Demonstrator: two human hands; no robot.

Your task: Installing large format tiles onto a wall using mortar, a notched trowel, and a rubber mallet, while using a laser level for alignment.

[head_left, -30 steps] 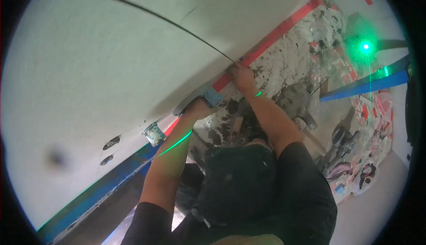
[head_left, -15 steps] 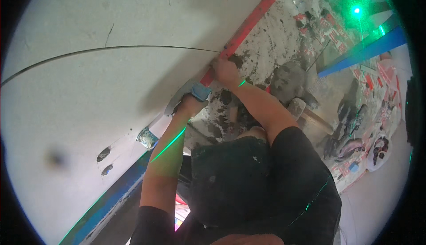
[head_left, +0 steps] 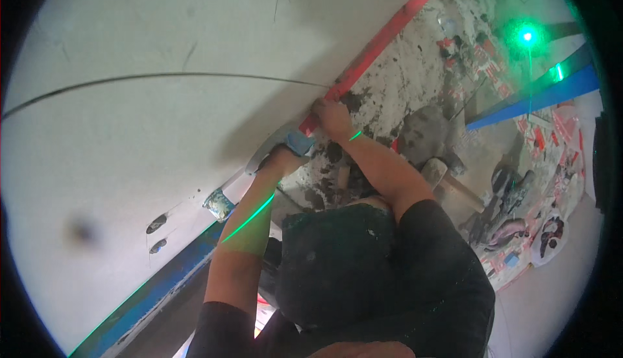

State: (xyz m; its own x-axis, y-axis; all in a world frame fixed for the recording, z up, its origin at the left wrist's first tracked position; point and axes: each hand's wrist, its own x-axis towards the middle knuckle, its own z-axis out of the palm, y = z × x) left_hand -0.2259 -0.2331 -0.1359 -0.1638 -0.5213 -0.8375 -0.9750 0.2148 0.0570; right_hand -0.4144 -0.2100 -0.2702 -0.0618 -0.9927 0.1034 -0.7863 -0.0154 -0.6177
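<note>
My left hand (head_left: 289, 158) is closed round a blue-grey block (head_left: 300, 143), held low against the pale wall (head_left: 162, 124). A grey curved piece (head_left: 259, 157) shows beside it, partly hidden by the hand; its kind is unclear. A red strip (head_left: 376, 45) runs along the wall's bottom edge, between wall and stained floor. My right hand (head_left: 334, 121), just beyond the left, has its fingers curled in on this strip; the fingertips are partly hidden. Green laser lines cross both forearms.
A paint-smeared cup-like piece (head_left: 219, 205) sits by the wall near my left forearm. A wooden-handled tool (head_left: 462, 189) lies on the floor to the right. Beyond it are a blue bar (head_left: 532, 98), a bright green laser light (head_left: 527, 36), dark gloves or rags (head_left: 513, 189) and torn printed sheeting.
The whole view has shifted slightly, with the scene sitting a little lower and to the right. Both hands keep nearly the same places along the red strip.
</note>
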